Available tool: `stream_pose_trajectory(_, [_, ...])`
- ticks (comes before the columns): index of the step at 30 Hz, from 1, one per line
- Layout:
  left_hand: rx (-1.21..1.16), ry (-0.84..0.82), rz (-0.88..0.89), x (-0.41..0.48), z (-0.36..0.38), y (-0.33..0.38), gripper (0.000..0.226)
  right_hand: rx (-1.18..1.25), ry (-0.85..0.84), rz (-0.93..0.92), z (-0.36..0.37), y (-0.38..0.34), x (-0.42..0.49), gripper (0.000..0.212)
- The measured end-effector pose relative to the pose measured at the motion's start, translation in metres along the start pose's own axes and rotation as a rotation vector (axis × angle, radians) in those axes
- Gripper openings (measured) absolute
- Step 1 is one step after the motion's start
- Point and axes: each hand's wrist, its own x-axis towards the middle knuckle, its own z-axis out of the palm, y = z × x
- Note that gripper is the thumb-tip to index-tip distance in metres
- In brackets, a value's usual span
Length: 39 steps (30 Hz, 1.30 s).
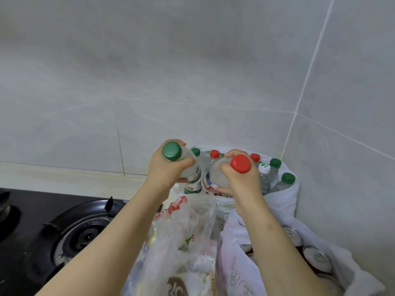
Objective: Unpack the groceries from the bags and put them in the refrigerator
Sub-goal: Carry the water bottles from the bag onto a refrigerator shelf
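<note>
My left hand (165, 169) grips a clear water bottle with a green cap (172, 151) by its neck, held above the bags. My right hand (239, 180) grips a second clear bottle with a red cap (240, 163) the same way. Both bottles tilt toward each other over a white bag (287, 195) in the corner that holds several more bottles with green and red caps (275, 163). No refrigerator is in view.
A clear plastic bag (188, 236) of packaged goods lies in front, below my forearms. Another white bag (237, 263) at the right holds several drink cans (317, 258). A black gas hob with a burner (85, 233) sits at the left. Grey tiled walls meet in the corner behind.
</note>
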Motion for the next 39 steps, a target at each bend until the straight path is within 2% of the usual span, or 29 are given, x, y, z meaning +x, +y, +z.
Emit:
stream_pose_trajectory(5, [-0.052, 0.048, 0.079, -0.04, -0.013, 0.017, 0.038, 0.097, -0.015, -0.071, -0.007, -0.02, -0.036, 0.036])
stream_pose_trajectory(9, [-0.118, 0.139, 0.112, -0.071, -0.025, 0.02, 0.041, 0.191, -0.03, -0.099, -0.011, -0.027, -0.06, 0.028])
stream_pose_trajectory(11, [-0.137, 0.192, 0.113, -0.086, -0.03, 0.02, 0.039, 0.171, -0.038, -0.118, -0.012, -0.028, -0.069, 0.033])
stream_pose_trajectory(14, [-0.152, 0.304, 0.132, -0.11, -0.042, 0.019, 0.034, 0.191, -0.095, -0.13, -0.008, -0.029, -0.083, 0.027])
stream_pose_trajectory(17, [-0.101, 0.424, 0.15, -0.133, -0.059, 0.02, 0.039, 0.239, -0.163, -0.095, 0.004, -0.03, -0.098, 0.027])
stream_pose_trajectory(20, [-0.043, 0.546, 0.156, -0.159, -0.082, 0.023, 0.04, 0.282, -0.271, -0.017, 0.021, -0.03, -0.118, 0.024])
stream_pose_trajectory(24, [-0.012, 0.703, 0.15, -0.203, -0.118, 0.028, 0.04, 0.354, -0.449, 0.088, 0.048, -0.029, -0.149, 0.032])
stream_pose_trajectory(30, [0.085, 0.909, 0.136, -0.274, -0.163, 0.038, 0.036, 0.335, -0.717, 0.195, 0.083, -0.026, -0.218, 0.039])
stream_pose_trajectory(35, [0.118, 1.039, 0.068, -0.342, -0.199, 0.044, 0.037, 0.295, -0.907, 0.236, 0.106, -0.028, -0.287, 0.03])
stream_pose_trajectory(39, [0.134, 1.147, 0.021, -0.413, -0.228, 0.051, 0.036, 0.265, -1.052, 0.285, 0.12, -0.033, -0.355, 0.035])
